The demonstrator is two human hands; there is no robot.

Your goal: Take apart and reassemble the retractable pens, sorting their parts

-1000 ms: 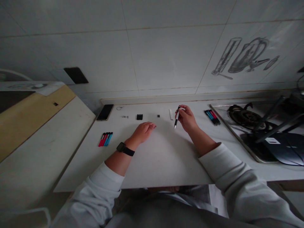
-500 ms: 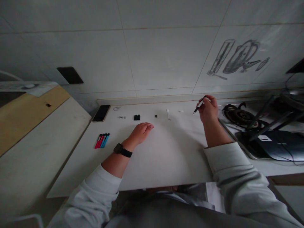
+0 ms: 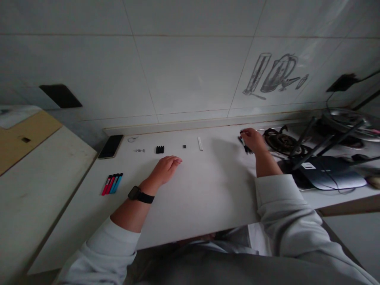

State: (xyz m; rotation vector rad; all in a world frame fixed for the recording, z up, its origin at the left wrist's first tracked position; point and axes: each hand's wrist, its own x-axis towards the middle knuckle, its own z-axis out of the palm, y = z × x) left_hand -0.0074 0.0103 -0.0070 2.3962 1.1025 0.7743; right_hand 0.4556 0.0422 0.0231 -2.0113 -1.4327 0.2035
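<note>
My left hand point(image 3: 165, 171), with a black watch on its wrist, rests on the white table point(image 3: 196, 194) and holds nothing; its fingers are stretched out. At the table's right end, my right hand point(image 3: 253, 140) is closed around a pen point(image 3: 246, 148), low over the surface. Part of that pen is hidden by the fingers, and a second dark pen seems to lie against it. Beyond my left hand lie several small black caps point(image 3: 160, 149), a small dark square piece point(image 3: 184, 146), a white strip point(image 3: 200, 143) and several tiny metal springs point(image 3: 139, 150).
Several red and blue lighters or markers point(image 3: 112, 184) lie at the left, below a dark phone point(image 3: 111, 147). A thin ring-shaped thing point(image 3: 132, 139) is beside the phone. At the right stand a gas burner point(image 3: 285, 140) and a dark flat device point(image 3: 332, 174). A tiled wall closes the back.
My right hand has lowered the pen from above the table to its right end. My left hand stays resting on the table. The view has shifted to the right.
</note>
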